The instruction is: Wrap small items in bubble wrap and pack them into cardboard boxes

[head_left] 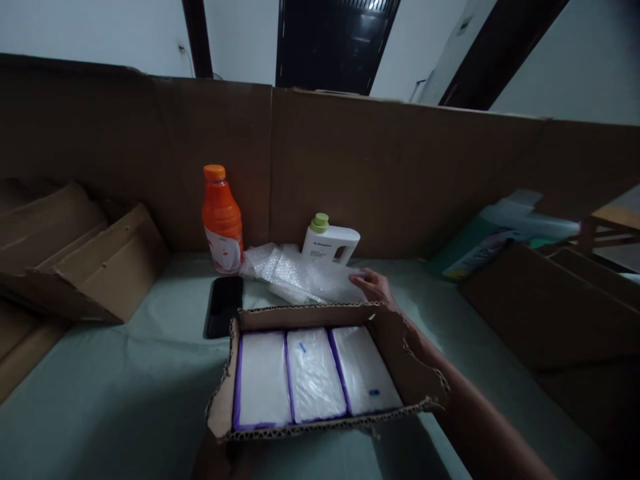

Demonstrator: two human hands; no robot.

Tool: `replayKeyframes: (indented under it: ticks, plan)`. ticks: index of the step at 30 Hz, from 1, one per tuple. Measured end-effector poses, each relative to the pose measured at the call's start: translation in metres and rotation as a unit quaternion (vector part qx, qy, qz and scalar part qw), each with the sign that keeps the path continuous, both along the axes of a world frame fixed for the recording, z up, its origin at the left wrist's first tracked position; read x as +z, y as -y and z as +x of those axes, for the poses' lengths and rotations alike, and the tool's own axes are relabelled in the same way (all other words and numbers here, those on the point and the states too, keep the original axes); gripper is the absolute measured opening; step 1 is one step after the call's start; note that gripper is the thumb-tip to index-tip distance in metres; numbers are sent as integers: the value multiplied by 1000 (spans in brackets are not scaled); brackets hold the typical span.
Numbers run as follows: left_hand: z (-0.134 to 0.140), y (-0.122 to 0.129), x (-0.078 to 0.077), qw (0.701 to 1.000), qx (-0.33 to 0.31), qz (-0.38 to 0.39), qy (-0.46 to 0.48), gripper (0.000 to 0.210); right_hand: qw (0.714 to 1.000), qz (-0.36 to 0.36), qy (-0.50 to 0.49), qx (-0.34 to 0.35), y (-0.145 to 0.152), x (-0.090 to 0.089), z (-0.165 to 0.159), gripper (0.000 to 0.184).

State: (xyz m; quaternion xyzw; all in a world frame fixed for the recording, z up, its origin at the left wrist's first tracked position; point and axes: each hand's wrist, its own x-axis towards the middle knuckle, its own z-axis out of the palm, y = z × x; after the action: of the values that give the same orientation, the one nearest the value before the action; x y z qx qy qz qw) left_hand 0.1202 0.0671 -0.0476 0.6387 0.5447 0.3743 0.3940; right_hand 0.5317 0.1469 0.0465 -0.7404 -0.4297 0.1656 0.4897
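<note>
My right hand [373,287] reaches past the right side of the open cardboard box, its fingers closed on the right end of a sheet of bubble wrap [285,273]. In the box [300,317] lie three white packs side by side, wrapped in clear film with purple edges: the left pack [264,380], the middle pack [315,377] and the right pack [365,370]. The box has ragged, torn rims. Below its front left corner, in shadow, part of my left hand or forearm [217,457] shows; its fingers are hidden by the box.
Behind the box are a black phone [224,307], an orange bottle [223,217] and a white jug with a green cap [330,241]. A green liquid container [480,240] leans at right near cardboard [555,307]. Folded cardboard [110,263] stands left; a cardboard wall [370,167] runs behind.
</note>
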Motion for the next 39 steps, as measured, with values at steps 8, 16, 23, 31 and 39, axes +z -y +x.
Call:
replayKeyframes:
  ticks: [8, 16, 23, 31, 39]
  plan:
    - [-6, 12, 22, 999, -31, -34, -7, 55, 988, 58, -109, -94, 141, 19, -9, 51]
    - [-10, 7, 43, 995, -97, 17, 3, 52, 974, -49, -116, -186, 283, -7, -25, 55]
    - [-11, 5, 40, 992, -111, 47, 28, 51, 968, -156, -5, -199, 325, 2, -35, 51]
    - [-10, 6, 46, 989, -115, 73, 55, 61, 971, -103, 216, -19, 263, 21, -101, 54]
    - [-9, 7, 43, 992, -92, 72, 42, 56, 989, -28, 73, 121, 196, -4, -151, 40]
